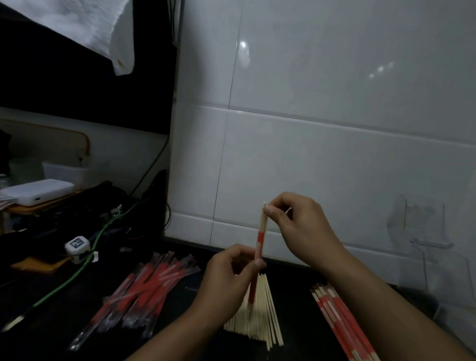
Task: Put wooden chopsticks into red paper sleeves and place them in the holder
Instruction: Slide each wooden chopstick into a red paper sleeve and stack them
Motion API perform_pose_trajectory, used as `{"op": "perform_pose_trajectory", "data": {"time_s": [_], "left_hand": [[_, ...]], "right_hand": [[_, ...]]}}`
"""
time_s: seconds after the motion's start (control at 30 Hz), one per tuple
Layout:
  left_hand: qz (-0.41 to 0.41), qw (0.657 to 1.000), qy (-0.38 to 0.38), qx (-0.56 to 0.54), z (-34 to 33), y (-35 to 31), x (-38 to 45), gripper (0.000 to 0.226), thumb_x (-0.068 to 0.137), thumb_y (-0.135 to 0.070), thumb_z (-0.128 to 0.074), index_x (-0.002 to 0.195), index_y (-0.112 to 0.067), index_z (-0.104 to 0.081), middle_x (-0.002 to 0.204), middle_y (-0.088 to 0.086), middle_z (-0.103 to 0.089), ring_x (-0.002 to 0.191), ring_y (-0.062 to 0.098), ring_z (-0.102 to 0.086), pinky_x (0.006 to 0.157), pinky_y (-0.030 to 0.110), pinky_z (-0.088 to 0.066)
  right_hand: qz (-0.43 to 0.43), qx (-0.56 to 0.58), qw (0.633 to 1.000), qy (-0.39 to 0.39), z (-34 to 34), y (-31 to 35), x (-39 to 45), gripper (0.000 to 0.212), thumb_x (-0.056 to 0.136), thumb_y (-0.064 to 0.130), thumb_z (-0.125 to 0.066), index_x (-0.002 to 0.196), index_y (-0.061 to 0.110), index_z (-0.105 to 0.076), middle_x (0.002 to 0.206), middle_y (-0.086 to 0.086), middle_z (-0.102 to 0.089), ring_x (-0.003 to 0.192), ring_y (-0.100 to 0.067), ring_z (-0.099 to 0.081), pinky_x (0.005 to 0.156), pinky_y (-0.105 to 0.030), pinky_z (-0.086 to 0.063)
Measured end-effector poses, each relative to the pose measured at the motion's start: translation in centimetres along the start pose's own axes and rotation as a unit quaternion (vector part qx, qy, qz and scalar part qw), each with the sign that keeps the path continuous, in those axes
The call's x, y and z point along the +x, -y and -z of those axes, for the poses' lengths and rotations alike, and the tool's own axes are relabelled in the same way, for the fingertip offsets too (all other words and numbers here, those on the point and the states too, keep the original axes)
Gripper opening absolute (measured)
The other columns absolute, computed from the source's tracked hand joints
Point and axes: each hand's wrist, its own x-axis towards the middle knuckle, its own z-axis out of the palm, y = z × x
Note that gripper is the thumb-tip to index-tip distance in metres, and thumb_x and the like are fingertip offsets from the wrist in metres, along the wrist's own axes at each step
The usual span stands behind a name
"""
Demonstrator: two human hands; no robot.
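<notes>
Far left, dim and hard to read: a white power bank (36, 191) is laid on a cluttered low stand, with a green cable (69, 277) trailed across the dark counter (167, 342) and a small white tagged block (77, 245) beside it; a white cloth (72, 14) is hung above, cut off by the top edge. Left of centre, a heap of red sleeves in clear wrapping (145, 288) is spread on the counter. Centre: the left hand (227, 284) is curled round the lower part of a red paper sleeve (258, 253), held nearly upright; the sleeve's lower end is partly hidden by the fingers; behind it, a pile of bare wooden chopsticks (260, 316) is fanned on the counter. The right hand (301, 230) is pinched on the top of a chopstick (263, 217) standing out of the sleeve. Right: sleeved chopsticks (345, 326) are laid in a row, cut off by the lower edge and by the right forearm; a clear holder (422, 226) is fixed to the tiled wall (330, 130), its outline faint.
</notes>
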Motion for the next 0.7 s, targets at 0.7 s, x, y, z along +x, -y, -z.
{"op": "perform_pose_trajectory", "data": {"time_s": [0.7], "left_hand": [[0.011, 1.0, -0.001, -0.004, -0.5, -0.2, -0.1, 0.014, 0.098, -0.017, -0.056, 0.104, -0.025, -0.065, 0.09, -0.006, -0.073, 0.084, 0.011, -0.071, 0.079, 0.028, -0.058]], "right_hand": [[0.026, 0.024, 0.999, 0.04, 0.5, -1.2, -0.7, 0.033, 0.092, 0.021, -0.064, 0.124, 0.028, -0.063, 0.096, 0.01, -0.064, 0.076, -0.007, -0.064, 0.069, -0.015, -0.05]]}}
